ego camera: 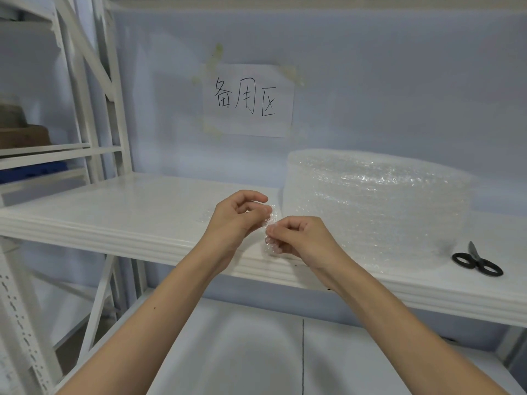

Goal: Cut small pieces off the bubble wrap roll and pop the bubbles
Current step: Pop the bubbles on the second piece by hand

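Clear plastic, a small crumpled piece of bubble wrap (pixel 271 223), is pinched betw. both hands above the front edge of the white shelf (pixel 119 215): left hand (pixel 238 216) w/ curled fingers on its upper part, right hand (pixel 299 238) on the lower. The big translucent bubble wrap roll (pixel 376 206) stands just behind, to the right; black-handled scissors (pixel 476 260) lie beside it. A handwritten paper sign (pixel 248 99) is taped to the wall.
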`<move>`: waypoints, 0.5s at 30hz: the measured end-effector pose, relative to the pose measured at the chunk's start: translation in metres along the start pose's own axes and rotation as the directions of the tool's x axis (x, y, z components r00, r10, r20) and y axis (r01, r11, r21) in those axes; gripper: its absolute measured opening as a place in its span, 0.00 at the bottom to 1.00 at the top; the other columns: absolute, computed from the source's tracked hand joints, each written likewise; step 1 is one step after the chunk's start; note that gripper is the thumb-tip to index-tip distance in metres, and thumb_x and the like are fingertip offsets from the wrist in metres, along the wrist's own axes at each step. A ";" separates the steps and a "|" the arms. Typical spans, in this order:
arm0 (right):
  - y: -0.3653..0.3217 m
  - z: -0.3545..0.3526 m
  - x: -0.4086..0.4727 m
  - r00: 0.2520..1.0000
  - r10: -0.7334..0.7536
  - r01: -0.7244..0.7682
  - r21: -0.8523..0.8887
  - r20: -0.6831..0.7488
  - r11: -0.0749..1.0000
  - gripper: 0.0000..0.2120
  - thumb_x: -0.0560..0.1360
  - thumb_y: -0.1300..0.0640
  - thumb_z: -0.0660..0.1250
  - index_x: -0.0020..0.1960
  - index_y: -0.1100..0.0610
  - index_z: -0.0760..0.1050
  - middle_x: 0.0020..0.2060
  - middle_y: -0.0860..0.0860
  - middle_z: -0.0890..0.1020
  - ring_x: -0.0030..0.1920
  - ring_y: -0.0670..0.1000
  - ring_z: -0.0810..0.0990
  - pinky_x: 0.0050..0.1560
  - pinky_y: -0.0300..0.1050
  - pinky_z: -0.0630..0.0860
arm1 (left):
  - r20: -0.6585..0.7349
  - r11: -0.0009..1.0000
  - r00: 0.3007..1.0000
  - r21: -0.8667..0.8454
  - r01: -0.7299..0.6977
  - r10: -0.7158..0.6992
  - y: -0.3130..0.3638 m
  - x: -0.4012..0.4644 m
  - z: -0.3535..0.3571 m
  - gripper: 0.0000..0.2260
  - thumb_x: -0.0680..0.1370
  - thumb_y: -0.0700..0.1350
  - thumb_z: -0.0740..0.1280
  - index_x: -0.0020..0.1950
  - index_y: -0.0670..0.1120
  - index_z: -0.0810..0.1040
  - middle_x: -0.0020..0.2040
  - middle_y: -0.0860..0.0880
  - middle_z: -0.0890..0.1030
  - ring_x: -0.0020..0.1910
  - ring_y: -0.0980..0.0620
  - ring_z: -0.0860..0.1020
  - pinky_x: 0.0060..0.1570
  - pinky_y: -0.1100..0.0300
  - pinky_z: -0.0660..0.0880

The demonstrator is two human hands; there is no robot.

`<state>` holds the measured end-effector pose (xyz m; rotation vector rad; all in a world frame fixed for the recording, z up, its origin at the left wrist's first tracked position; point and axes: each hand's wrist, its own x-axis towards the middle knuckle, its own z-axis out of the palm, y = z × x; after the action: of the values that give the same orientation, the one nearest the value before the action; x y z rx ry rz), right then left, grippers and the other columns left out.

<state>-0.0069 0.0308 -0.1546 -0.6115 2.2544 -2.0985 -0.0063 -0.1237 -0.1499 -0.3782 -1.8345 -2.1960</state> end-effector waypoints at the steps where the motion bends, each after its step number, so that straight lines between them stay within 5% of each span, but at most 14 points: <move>1: 0.000 -0.001 0.001 1.000 0.008 -0.008 -0.004 0.008 1.000 0.06 0.74 0.61 0.71 0.40 0.63 0.83 0.35 0.57 0.82 0.35 0.51 0.79 0.44 0.46 0.79 | -0.001 1.000 1.000 0.000 0.005 -0.005 0.000 0.001 -0.002 0.07 0.75 0.33 0.69 0.48 0.44 0.80 0.41 0.40 0.77 0.43 0.48 0.78 0.47 0.60 0.78; 5: -0.006 -0.004 0.005 0.999 0.036 -0.037 0.007 0.037 0.999 0.12 0.73 0.54 0.73 0.46 0.64 0.84 0.41 0.58 0.84 0.42 0.52 0.81 0.55 0.51 0.79 | -0.005 1.000 1.000 -0.013 0.013 -0.013 0.000 0.004 -0.011 0.06 0.75 0.33 0.70 0.49 0.42 0.79 0.40 0.41 0.78 0.39 0.49 0.79 0.46 0.61 0.78; 15: -0.017 0.003 0.022 0.999 0.038 -0.041 -0.090 -0.037 0.995 0.06 0.72 0.60 0.73 0.47 0.62 0.84 0.38 0.52 0.84 0.39 0.48 0.81 0.46 0.41 0.81 | -0.001 0.999 0.999 -0.034 0.034 -0.034 -0.002 0.005 -0.023 0.06 0.75 0.34 0.71 0.50 0.42 0.79 0.39 0.42 0.81 0.40 0.50 0.80 0.45 0.63 0.79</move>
<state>-0.0221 0.0215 -0.1324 -0.5327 2.3710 -2.0145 -0.0120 -0.1459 -0.1539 -0.3537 -1.8174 -2.2524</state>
